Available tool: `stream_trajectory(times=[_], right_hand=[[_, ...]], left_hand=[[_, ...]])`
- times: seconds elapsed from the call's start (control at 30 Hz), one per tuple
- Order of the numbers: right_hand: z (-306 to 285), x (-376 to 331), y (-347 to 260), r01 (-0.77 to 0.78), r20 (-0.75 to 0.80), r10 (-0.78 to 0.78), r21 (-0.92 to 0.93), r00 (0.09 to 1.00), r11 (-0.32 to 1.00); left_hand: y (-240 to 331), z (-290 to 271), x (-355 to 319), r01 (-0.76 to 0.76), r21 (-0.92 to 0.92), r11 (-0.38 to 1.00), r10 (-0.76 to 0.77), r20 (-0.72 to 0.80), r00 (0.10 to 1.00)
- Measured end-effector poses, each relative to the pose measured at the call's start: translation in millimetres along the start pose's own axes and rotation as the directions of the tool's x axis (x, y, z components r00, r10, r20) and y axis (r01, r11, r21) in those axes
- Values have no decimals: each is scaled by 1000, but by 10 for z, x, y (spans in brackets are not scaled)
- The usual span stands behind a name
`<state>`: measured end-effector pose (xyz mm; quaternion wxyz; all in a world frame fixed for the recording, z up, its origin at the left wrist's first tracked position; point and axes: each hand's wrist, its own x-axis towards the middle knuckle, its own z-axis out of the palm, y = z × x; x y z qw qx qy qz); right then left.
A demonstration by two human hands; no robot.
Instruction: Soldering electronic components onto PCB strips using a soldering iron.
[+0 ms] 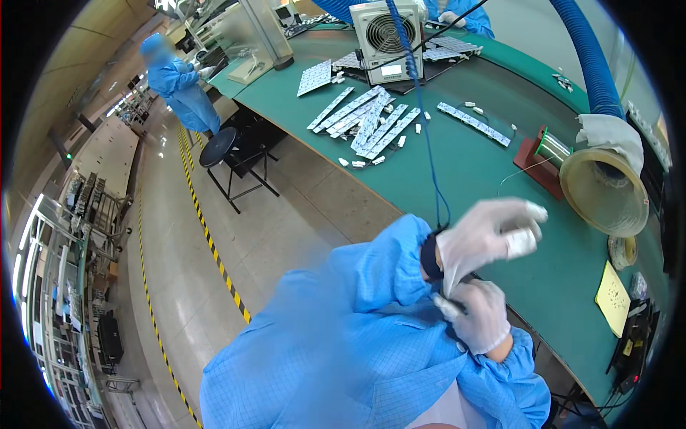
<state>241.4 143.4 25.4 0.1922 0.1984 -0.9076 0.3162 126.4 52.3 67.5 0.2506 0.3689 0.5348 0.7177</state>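
Note:
My left hand (491, 232), in a thin white glove, is raised over the near edge of the bench, its fingers apart and holding nothing. Around its wrist sits a dark wrist strap (431, 257), joined to a blue cord (427, 154) that rises to the top of the view. Just below, my gloved right hand (482, 314) is closed in a pinch. The cuff of the left glove (451, 273) stretches down to its fingertips. Something dark shows beside those fingers, too small to name.
Light strips with white connectors (368, 121) lie on the green bench (457, 171), one strip (474, 124) apart. A solder spool (554, 149), fume-hose funnel (604, 193), yellow sponge sheet (612, 299) and fan unit (389, 39) stand around. A stool (220, 146) and co-worker (175, 82) are left.

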Motion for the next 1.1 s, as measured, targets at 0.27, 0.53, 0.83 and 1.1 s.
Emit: stream_trajectory(times=[0.27, 0.53, 0.83, 1.1], right_hand=[[-443, -935, 408, -288, -688, -87, -411, 720, 865], [-618, -929, 419, -706, -582, 428, -669, 691, 230], [-695, -839, 444, -706, -590, 388, -586, 708, 397], [-651, -893, 536, -689, -603, 344, -559, 720, 461]], left_hand=[[342, -1236, 212, -61, 466, 883, 288, -433, 854], [-60, -2278, 726, 419, 765, -489, 181, -381, 907], [502, -2382, 657, 390, 877, 279, -44, -394, 918], [851, -1953, 255, 169, 664, 728, 109, -356, 928]])
